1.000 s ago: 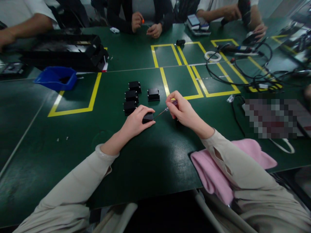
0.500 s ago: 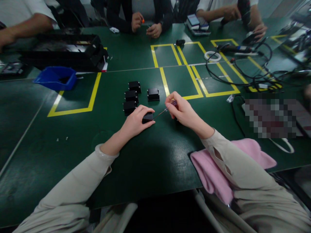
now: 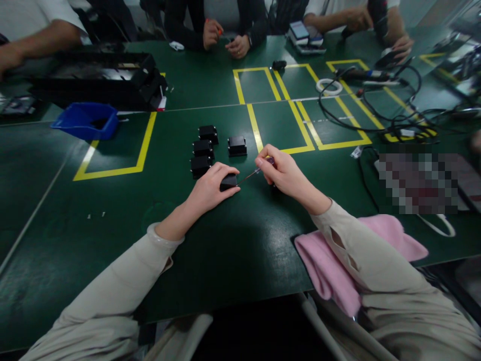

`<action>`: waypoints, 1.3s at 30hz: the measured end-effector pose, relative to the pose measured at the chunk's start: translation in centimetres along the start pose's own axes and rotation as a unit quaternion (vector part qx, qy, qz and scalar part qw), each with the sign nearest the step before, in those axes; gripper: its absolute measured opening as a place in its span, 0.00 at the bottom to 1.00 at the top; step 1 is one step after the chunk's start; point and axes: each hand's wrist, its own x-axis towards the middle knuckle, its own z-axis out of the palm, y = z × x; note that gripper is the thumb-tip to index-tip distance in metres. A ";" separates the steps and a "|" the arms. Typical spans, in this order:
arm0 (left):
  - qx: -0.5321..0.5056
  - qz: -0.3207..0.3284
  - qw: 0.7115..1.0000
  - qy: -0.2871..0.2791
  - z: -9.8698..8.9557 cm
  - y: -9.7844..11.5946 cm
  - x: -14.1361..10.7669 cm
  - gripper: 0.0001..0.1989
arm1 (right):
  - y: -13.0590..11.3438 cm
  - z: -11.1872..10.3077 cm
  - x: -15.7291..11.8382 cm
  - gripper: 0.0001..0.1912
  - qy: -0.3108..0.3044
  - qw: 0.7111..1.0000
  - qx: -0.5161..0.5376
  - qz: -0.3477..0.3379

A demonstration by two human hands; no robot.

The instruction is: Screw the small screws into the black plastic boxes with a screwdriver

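Note:
Between the thumb and fingers of my left hand [image 3: 210, 188] is a small black block [image 3: 229, 182], resting on the green table [image 3: 233, 240]. My right hand [image 3: 280, 169] grips the handle of a thin screwdriver [image 3: 248, 176], and its tip meets the right end of the block. Just beyond my left hand, three similar black blocks form a column: a far one [image 3: 208, 133], a middle one [image 3: 203, 148] and a near one [image 3: 200, 165]. Another black block [image 3: 237, 145] sits apart, to their right.
A blue bin [image 3: 88, 120] and a black case [image 3: 101, 82] are at the left. Pink cloth [image 3: 330, 260] lies under my right forearm. Cables [image 3: 398, 113] tangle at the right. Two tiny pieces [image 3: 103, 214] lie at left. People's hands [image 3: 237, 46] are across the table.
My right hand has shifted very slightly with the screwdriver. My left hand and the block look unmoved.

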 end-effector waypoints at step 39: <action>0.003 0.001 1.000 -0.002 0.0 0.0 0.0 0.17 | 0.1 0.0 0.0 0.03 0.007 1.000 0.006 -0.008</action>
